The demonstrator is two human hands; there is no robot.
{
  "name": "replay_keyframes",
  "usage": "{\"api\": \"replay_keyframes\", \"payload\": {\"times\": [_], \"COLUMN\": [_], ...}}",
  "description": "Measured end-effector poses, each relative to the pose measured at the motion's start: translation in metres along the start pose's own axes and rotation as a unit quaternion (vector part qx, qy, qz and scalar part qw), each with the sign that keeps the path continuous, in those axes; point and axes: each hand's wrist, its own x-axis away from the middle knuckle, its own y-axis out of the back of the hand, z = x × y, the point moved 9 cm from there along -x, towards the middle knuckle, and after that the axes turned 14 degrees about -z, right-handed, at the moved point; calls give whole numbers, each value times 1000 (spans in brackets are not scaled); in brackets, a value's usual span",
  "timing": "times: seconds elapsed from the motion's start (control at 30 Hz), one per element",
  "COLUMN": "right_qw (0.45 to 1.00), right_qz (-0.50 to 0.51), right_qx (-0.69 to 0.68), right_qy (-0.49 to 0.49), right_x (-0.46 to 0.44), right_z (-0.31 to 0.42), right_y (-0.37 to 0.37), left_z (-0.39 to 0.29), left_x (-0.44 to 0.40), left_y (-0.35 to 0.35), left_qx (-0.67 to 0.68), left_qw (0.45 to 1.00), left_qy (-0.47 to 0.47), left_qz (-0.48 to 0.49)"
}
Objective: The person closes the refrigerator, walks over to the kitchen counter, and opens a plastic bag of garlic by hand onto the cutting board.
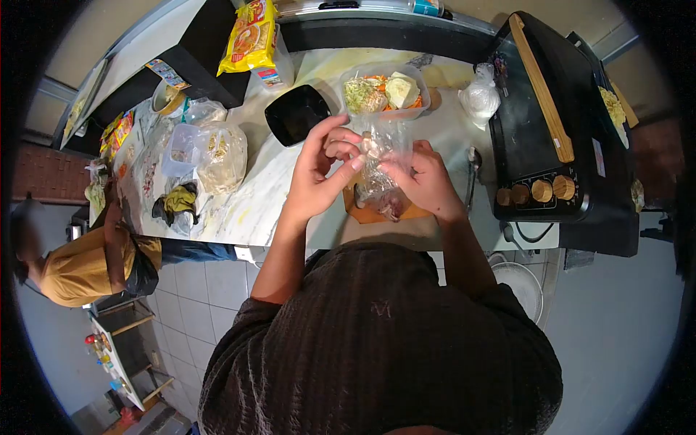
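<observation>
A clear plastic bag (392, 138) hangs between my hands over a brown board (355, 211) at the counter's front edge. My left hand (323, 168) is closed, thumb and fingertips pinched at the bag's left side beside small pale pieces (373, 148). On the other side, my right hand (428, 181) grips the bag with thumb and fingers. Reddish-purple pieces (391, 207) show low down at the board; whether they are inside the bag is unclear. Just beyond stands a clear container (418, 114) of cut vegetables, with a pale cabbage chunk (402, 90) in it.
A black square bowl (296, 114) sits left of the container. To the right are a spoon (473, 163), a tied white bag (480, 98) and a black oven (536, 188). Food bags (223, 159) lie left. A person in a yellow shirt (83, 268) stands at the far left.
</observation>
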Motion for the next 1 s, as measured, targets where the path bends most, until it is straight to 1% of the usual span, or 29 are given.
{"api": "replay_keyframes", "payload": {"times": [0.03,0.07,0.1,0.13,0.17,0.2,0.23,0.3,0.33,0.4,0.43,0.5,0.53,0.57,0.6,0.63,0.67,0.73,0.77,0.8,0.83,0.87,0.9,0.97,1.0], "right_qw": [1000,998,993,993,987,977,977,995,995,998,998,994,977,976,974,971,971,952,953,933,910,911,906,902,900], "right_qz": [2,-33,-68,-67,-65,-63,-64,-3,-4,13,17,1,-23,-23,-42,-61,-62,-120,-120,-161,-202,-200,-217,-235,-229], "right_qx": [-1,-12,-22,-24,6,36,37,-23,-24,-55,-56,-37,-112,-110,-145,-179,-179,-221,-220,-247,-273,-273,-274,-273,-268], "right_qy": [1,48,94,94,148,201,199,98,100,20,13,-105,-183,-185,-167,-147,-148,-172,-171,-205,-238,-236,-239,-238,-257], "right_x": [-1,-4,-5,-8,-10,-8,-2,13,19,38,44,51,50,53,54,52,55,53,53,56,59,60,61,63,65], "right_z": [1,11,19,16,19,23,15,-17,-19,-32,-38,-65,-62,-73,-87,-88,-92,-92,-93,-103,-112,-115,-117,-115,-112], "right_y": [-3,-2,2,0,-3,-6,-6,-16,-16,-20,-24,-25,-20,-23,-26,-25,-24,-12,-11,-4,3,6,13,21,20], "left_z": [2,6,10,24,37,44,54,85,87,103,111,129,135,140,142,142,141,142,142,144,145,147,153,169,172], "left_x": [-1,-2,-3,-2,1,3,3,12,14,36,43,48,50,51,49,47,46,43,41,40,38,35,33,27,22], "left_y": [-1,-1,1,2,2,1,6,11,12,17,21,34,39,39,45,50,51,56,58,58,62,66,67,68,66], "left_qx": [-8,-17,-18,-23,-27,-44,-44,-16,-17,18,19,-22,-29,-28,-58,-89,-102,-115,-128,-126,-154,-182,-181,-207,-206], "left_qw": [1000,999,999,997,993,991,991,978,978,956,954,954,953,952,955,956,956,956,956,956,953,948,949,951,952], "left_qy": [22,44,44,77,111,120,121,195,194,289,296,298,303,305,291,276,271,266,261,259,254,248,247,222,221], "left_qz": [-2,-3,-5,12,29,31,32,73,73,51,47,17,-4,-4,-22,-40,-36,-41,-47,-49,-62,-76,-77,-57,-55]}}
